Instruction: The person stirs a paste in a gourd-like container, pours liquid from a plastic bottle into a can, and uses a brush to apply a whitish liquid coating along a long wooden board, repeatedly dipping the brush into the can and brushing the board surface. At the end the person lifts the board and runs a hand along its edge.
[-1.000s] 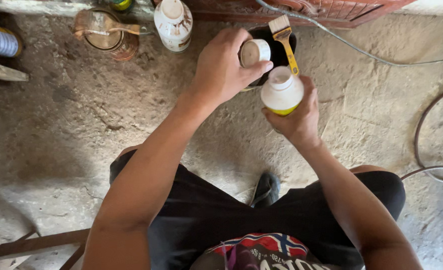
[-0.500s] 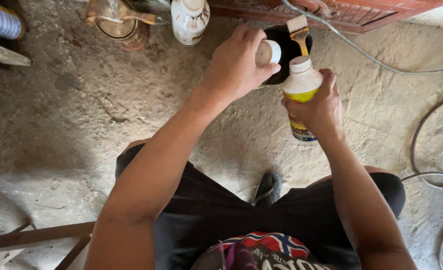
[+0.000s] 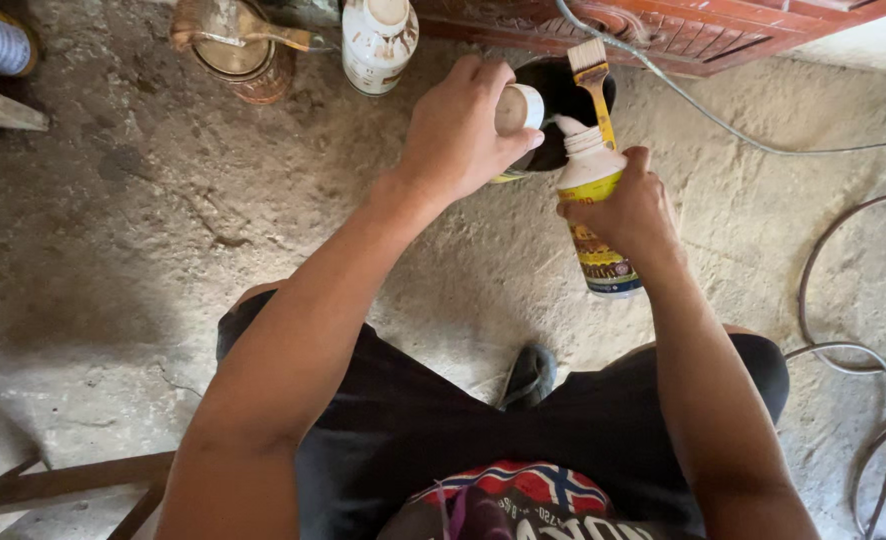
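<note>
Right hand (image 3: 631, 210) clasps tilted white bottle (image 3: 593, 215) at dark can's (image 3: 563, 105) rim; left hand (image 3: 458, 130) pinches cap (image 3: 516, 108).

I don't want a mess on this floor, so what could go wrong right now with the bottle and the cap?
1. The right hand tilts the open bottle toward the dark container; its spout sits near the rim, so liquid could run onto the concrete floor.
2. The paintbrush resting across that container could get knocked off.
3. The left hand holds the cap by the fingertips; it might drop.
</note>
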